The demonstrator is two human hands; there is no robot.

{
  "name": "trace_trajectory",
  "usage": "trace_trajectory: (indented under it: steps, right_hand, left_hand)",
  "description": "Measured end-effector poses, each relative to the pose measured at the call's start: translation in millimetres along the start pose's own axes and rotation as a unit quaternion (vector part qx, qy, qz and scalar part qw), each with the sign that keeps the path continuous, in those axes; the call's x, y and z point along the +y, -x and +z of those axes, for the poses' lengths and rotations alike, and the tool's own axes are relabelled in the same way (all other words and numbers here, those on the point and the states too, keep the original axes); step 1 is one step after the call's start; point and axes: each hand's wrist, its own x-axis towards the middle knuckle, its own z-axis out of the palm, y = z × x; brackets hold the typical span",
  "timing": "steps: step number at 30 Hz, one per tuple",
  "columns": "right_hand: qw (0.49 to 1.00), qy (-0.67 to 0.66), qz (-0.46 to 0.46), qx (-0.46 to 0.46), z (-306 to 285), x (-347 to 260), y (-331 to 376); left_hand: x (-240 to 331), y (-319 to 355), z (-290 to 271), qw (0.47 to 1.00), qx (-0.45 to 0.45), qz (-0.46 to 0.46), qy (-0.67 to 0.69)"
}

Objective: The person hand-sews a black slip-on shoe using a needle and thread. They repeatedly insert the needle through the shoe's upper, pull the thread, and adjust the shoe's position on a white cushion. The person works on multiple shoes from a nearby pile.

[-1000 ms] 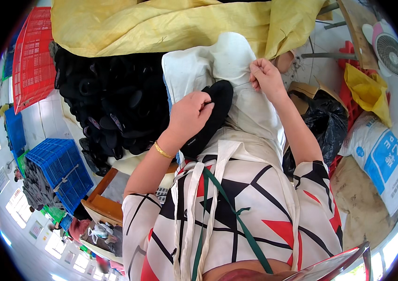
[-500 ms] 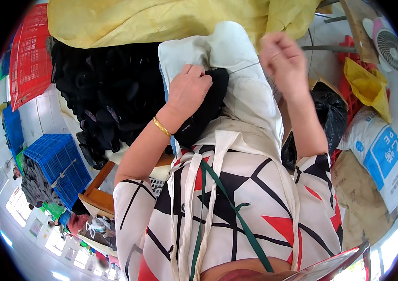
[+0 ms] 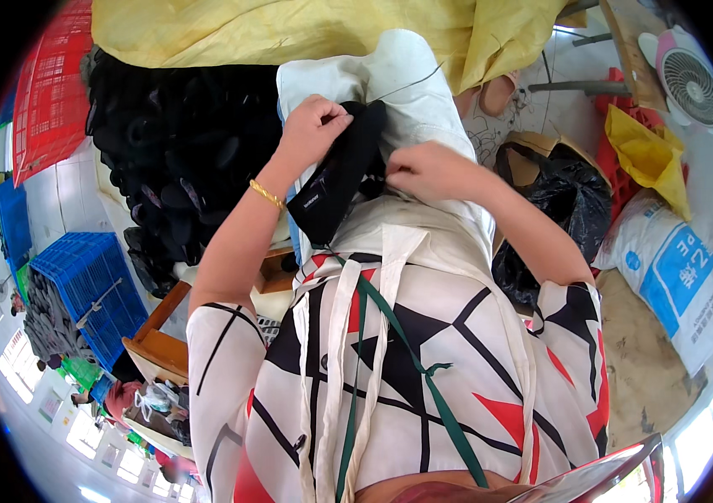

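Observation:
A black sock-like fabric piece (image 3: 331,189) with a small pale mark lies over my lap, on white cloth (image 3: 419,92). My left hand (image 3: 314,130) pinches it near its upper edge, thumb against fingers; a gold bracelet circles that wrist. My right hand (image 3: 432,170) is at the piece's right side, fingers curled and thumb pressed in. Its fingertips are close to a dark bit of the fabric; whatever they hold is too small or hidden to make out.
A large heap of black pieces (image 3: 180,142) lies at my left, below yellow sheeting (image 3: 306,33). Further left are a red crate (image 3: 53,96) and a blue crate (image 3: 92,289) of grey pieces. At right stand a black plastic bag (image 3: 570,197), a white sack (image 3: 667,277) and a fan (image 3: 692,80).
My right hand has come down and inward from its raised place at the right to the black piece. My left hand has shifted slightly up and left, tilting the piece with it.

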Motion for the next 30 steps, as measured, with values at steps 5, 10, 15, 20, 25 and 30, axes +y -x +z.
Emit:
trace_trajectory:
  steps: [5,10,15,20,25,30]
  right_hand:
    - [0.984,0.046,0.041,-0.169,28.6,-38.6,-35.3]
    - [0.953,0.170,0.143,-0.207,40.4,-84.3,-34.0]
    - [0.963,0.216,0.100,-0.128,57.7,-67.8,-26.4]
    - [0.992,-0.014,0.087,-0.091,18.4,-40.0,5.6]
    - [0.977,-0.138,0.128,-0.105,-12.4,-53.2,29.2]
    - [0.995,-0.026,0.032,0.086,-24.6,-28.6,6.9]
  left_hand:
    - [-7.0,-5.7,-5.2,0.999,-0.033,-0.031,0.007]
    - [-8.5,-7.8,-3.6,0.998,-0.046,-0.036,-0.015]
    - [-4.7,-4.4,0.0,0.998,-0.030,-0.045,-0.010]
    - [-4.0,9.7,14.8,0.981,0.018,-0.150,0.121]
    - [6.3,16.1,17.3,0.963,0.047,-0.185,0.189]
    - [15.2,17.8,16.7,0.953,0.075,-0.210,0.207]
